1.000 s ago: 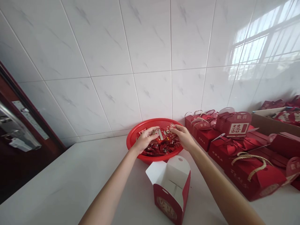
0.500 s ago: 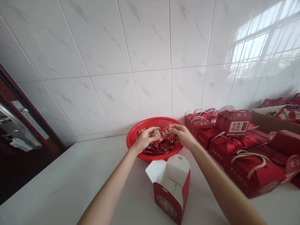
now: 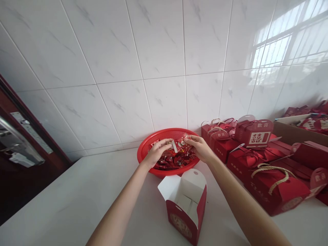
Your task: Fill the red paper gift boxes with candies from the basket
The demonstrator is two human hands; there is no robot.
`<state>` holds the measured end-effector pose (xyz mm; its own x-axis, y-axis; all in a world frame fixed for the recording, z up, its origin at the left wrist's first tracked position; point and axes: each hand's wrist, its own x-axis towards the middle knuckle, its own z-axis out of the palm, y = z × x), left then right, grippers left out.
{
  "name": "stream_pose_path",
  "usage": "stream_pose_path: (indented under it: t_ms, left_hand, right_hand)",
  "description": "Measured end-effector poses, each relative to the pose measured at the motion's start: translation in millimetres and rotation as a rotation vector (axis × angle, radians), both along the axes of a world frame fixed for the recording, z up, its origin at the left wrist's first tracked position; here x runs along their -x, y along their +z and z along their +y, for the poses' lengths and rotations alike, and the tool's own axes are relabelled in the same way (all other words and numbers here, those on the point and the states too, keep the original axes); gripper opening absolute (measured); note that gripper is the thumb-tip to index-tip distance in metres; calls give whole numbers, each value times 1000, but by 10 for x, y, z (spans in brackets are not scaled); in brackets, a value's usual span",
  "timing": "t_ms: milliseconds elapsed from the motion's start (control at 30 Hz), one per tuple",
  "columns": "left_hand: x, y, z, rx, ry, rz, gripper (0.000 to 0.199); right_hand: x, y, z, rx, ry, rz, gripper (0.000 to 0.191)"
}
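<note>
Above the red basket (image 3: 139, 155), by the tiled wall (image 3: 118, 61), the person's hands span a red packet (image 3: 180, 143). The right hand (image 3: 203, 149) has thumb and fingers clamped on its flowered end; the left hand (image 3: 156, 153) seems to pinch the pale-edged one, though contact is partly hidden. It looks light, thin and slightly slick — best held by the edges, since squeezing might crease it. Nearer the person, on the counter (image 3: 102, 194), the open box (image 3: 183, 220) bears a round emblem I can't read. Rightward, a stacked box (image 3: 240, 134) reads 歡喜, with 囍 on its label (image 3: 257, 139) — no brand I can make out
</note>
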<state>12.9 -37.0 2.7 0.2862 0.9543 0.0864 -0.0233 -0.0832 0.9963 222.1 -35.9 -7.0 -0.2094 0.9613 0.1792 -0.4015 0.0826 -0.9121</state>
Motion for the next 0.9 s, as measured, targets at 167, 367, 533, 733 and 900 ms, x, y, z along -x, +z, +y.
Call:
stream_pose_path:
  t_ms: [167, 367, 533, 733, 900]
  left_hand:
    - [-8, 1, -6, -43, 5, 39, 42]
    - [-14, 19, -35, -101, -58, 85, 48]
    - [-21, 27, -36, -105, -70, 86, 46]
    - [-24, 57, -68, -82, -129, 68, 45]
    - [-20, 23, -62, -138, -45, 33, 48]
  right_hand:
    - [-1, -1, 5, 3, -3, 1, 35]
    - [10, 12, -13, 13, -12, -1, 35]
    - [14, 43, -29, 23, -38, 24, 37]
    - [12, 58, -11, 25, -71, 88, 38]
    - [1, 44, 22, 7, -70, 118, 37]
